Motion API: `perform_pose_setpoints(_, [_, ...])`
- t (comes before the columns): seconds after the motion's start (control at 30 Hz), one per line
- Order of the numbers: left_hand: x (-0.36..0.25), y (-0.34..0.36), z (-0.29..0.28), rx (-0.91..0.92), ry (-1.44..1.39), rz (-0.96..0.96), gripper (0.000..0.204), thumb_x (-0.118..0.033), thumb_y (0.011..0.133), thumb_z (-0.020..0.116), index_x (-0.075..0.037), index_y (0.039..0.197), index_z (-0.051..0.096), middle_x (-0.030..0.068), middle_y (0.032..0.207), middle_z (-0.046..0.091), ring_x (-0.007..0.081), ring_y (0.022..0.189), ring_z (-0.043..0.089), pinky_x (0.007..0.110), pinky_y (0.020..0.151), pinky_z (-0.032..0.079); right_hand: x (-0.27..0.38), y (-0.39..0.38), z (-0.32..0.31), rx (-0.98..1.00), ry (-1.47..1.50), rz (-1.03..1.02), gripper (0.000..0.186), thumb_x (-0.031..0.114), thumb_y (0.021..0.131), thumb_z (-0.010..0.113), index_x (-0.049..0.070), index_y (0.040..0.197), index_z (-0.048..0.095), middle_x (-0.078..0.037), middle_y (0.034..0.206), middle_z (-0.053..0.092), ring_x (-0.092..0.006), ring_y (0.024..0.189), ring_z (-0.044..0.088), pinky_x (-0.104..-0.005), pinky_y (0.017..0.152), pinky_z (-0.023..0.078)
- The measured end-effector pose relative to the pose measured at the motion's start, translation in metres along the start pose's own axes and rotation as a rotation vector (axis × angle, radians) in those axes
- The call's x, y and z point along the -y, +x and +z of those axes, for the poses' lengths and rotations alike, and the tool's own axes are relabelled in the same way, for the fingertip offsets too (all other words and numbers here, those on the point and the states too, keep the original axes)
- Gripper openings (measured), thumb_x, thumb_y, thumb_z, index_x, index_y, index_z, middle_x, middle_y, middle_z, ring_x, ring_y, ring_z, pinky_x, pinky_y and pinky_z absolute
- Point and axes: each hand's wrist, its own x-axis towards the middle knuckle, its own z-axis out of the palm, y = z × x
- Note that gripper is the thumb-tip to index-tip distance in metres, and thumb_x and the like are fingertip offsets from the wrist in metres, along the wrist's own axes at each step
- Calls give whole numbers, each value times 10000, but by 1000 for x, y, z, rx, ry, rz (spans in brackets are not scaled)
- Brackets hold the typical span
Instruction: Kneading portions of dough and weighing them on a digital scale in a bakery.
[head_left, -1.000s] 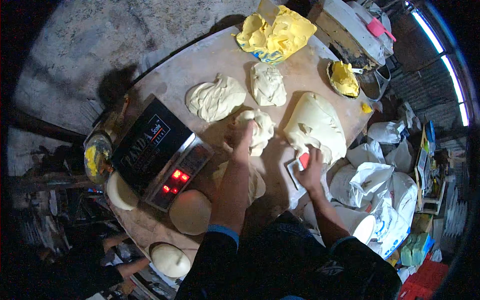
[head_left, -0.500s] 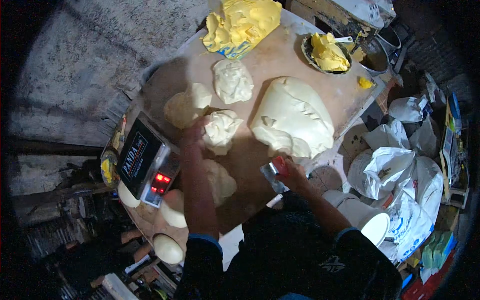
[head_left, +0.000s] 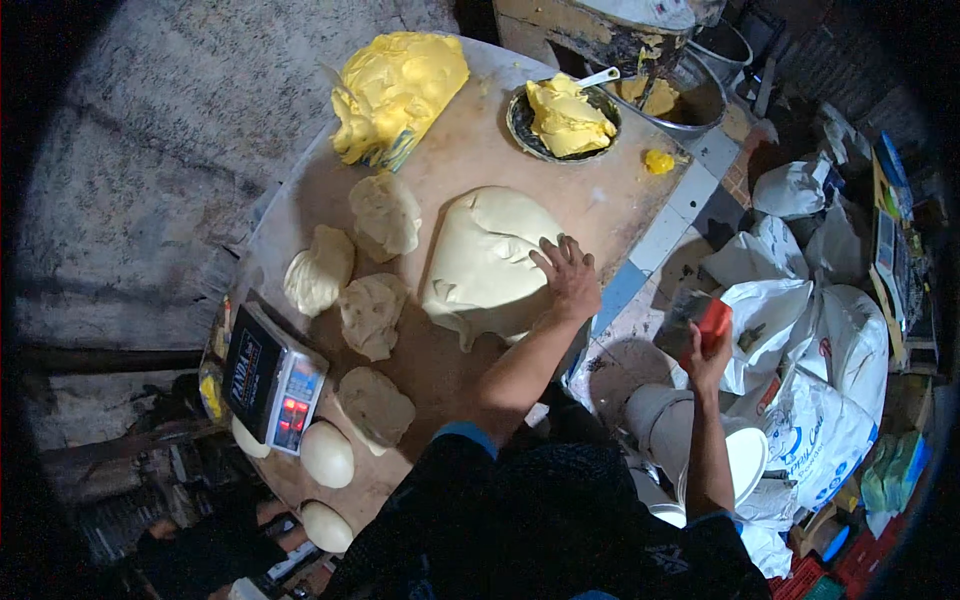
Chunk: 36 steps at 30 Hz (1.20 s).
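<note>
My left hand [head_left: 570,280] lies on the right side of a large pale dough mass [head_left: 490,250], its fingers spread over the surface. Out past the table's right edge, my right hand [head_left: 708,362] grips a dough scraper [head_left: 712,320] by its red handle; the blade is blurred. Left of the big mass are several cut dough pieces: one at the back [head_left: 385,215], one farther left [head_left: 320,270], one in the middle [head_left: 373,316] and one nearer me [head_left: 376,408].
A digital scale [head_left: 275,380] stands at the table's left, with smooth dough balls [head_left: 327,453] beside it. Yellow fat [head_left: 405,95] is heaped at the back, and more fills a dark bowl [head_left: 562,120]. White buckets [head_left: 665,425] and sacks [head_left: 835,350] crowd the floor at right.
My left hand has left the cut dough piece and moved right onto the large mass. The right hand has carried the scraper rightward, beyond the table edge. The view has shifted too.
</note>
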Motion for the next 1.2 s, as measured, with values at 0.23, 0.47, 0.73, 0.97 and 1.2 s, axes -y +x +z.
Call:
perform_pose_setpoints(0.23, [57,-37,14,-243,-553,198,295,-239,774,633,-61,1009,650,123,1175,572,282,1155,479,495,977,359,115,62,120,522,-483,-363,494,21,775,607,61,1213,382,-270,907,629,-470,795,614,-498,659,506])
perform_pose_setpoints(0.47, [142,-197,72,-181,-863,3,149,-61,696,606,-79,842,589,159,925,601,393,893,595,461,723,482,111,30,195,1091,-780,-505,378,279,950,416,62,1258,447,-227,967,655,-389,848,647,-457,766,503])
perform_pose_setpoints(0.73, [147,-338,112,-372,-766,-171,303,-104,680,623,-65,972,550,179,975,562,389,939,554,484,818,444,166,-18,240,1329,-807,-511,604,273,821,586,34,1333,374,-233,810,637,-398,811,637,-486,725,502])
perform_pose_setpoints(0.97, [144,-271,60,-604,-1214,-339,686,-279,767,664,-76,1364,394,215,1343,425,359,1179,473,505,1029,361,22,17,181,996,-765,-1371,432,155,855,530,45,1261,431,-245,922,615,-361,947,612,-452,696,514])
perform_pose_setpoints(1.2, [130,-165,71,-351,-263,-562,961,-492,535,814,-189,1359,424,206,1256,467,397,1140,471,550,1011,307,149,3,232,1282,-795,-915,411,105,856,493,88,1257,407,-243,837,606,-380,760,633,-474,628,519])
